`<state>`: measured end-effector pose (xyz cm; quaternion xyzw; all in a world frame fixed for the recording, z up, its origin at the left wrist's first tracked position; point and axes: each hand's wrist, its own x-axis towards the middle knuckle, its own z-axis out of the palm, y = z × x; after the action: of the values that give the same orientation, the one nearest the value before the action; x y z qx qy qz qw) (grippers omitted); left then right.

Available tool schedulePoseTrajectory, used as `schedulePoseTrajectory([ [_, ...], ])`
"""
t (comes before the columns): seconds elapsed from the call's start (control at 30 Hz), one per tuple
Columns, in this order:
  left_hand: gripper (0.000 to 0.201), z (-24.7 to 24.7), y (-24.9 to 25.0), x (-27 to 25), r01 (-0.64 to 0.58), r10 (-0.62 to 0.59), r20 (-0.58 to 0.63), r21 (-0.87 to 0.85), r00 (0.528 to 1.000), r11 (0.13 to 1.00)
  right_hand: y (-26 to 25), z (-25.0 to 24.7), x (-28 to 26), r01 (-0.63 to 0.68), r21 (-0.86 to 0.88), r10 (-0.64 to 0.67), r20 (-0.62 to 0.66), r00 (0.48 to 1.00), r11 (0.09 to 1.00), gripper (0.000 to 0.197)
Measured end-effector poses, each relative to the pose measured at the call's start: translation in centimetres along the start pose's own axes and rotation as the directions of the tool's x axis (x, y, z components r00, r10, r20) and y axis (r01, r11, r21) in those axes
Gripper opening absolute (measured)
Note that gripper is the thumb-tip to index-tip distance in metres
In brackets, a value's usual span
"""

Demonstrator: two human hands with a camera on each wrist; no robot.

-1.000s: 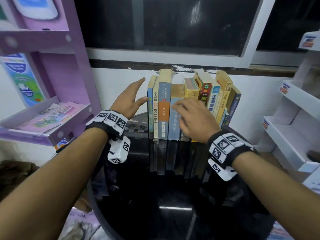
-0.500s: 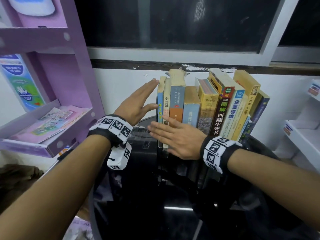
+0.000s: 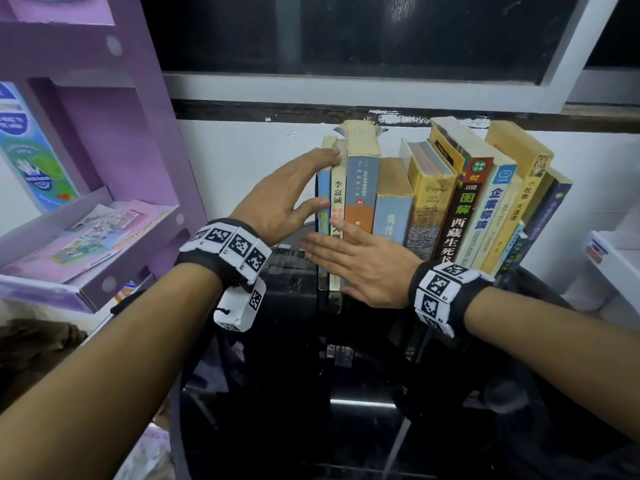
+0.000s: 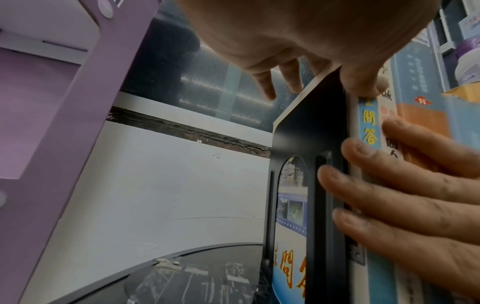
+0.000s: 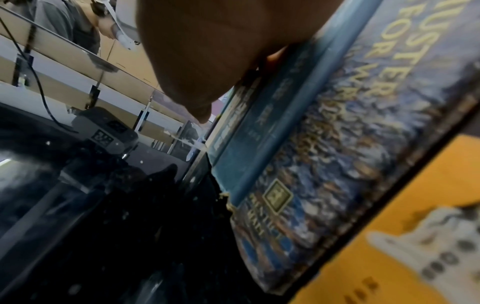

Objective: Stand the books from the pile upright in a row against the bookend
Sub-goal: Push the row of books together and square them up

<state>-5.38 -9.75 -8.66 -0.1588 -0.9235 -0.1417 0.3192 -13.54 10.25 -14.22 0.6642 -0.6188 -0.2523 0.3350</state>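
Books [image 3: 433,202] stand in a row on the black glossy surface [image 3: 346,427], spines outward; those at the right end lean. At the row's left end a black bookend [image 4: 306,164] stands upright against the light-blue book [image 3: 324,216]. Left hand [image 3: 280,199] lies flat against that end, fingers [image 3: 325,157] straight. Right hand [image 3: 367,265] presses the lower spines with extended fingers, gripping nothing. Purple shelf [image 3: 104,168] stands to the left.
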Motion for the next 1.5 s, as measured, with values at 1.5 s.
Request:
schedulePoseTrajectory([
  [1.5,0.069,1.7,3.5,3.4,0.005,-0.009,-0.095,-0.037,0.995,0.999,1.4,1.3,-5.1,-0.015,0.049,0.015,-0.009,1.0,0.999,0.072],
])
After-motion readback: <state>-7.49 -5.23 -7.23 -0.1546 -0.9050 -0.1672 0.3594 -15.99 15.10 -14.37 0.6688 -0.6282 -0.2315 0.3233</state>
